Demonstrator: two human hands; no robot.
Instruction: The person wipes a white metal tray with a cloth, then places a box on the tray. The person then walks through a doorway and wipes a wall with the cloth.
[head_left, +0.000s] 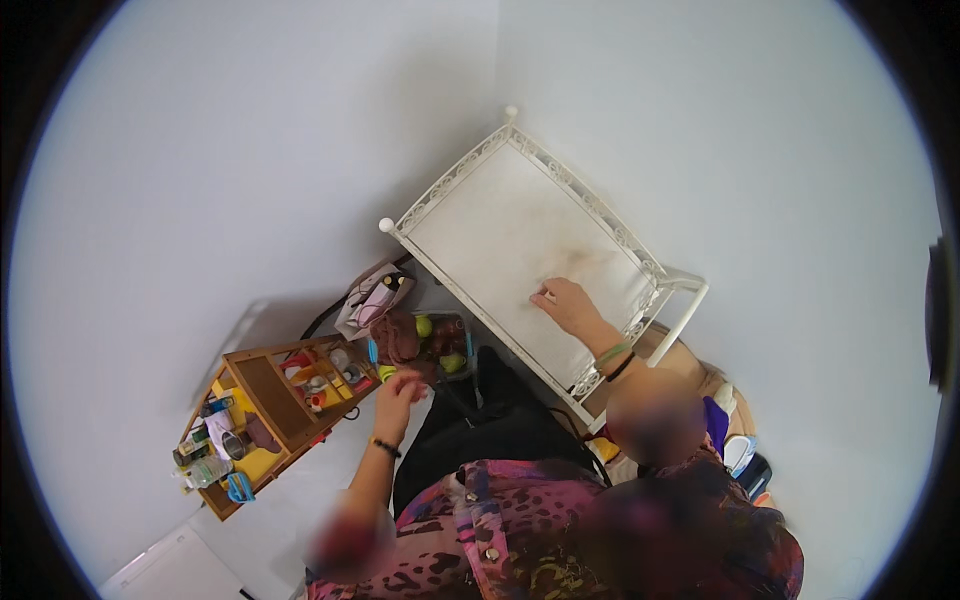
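My right hand (564, 301) is over the bare top of a white metal cart (465, 232), its fingers drawn together. Whether something small is pinched between them cannot be made out. Dark, smoky smudges (577, 259) mark the white surface just beyond the fingertips. My left hand (405, 394) hangs lower down with loosely curled fingers and seems to hold nothing. Right beside it stands a clear plastic bin (471, 360) with green and dark red round items. A brown cloth (395, 336) drapes over the bin's left side.
A tilted-looking wooden organizer (255, 382) with bottles, cups and small goods stands at left. Behind the bin is a paper bag (360, 300) with a cord. Ornate railing (585, 199) borders the cart. Round-edged furniture (679, 360) bearing several items is at right. Walls meet behind the cart.
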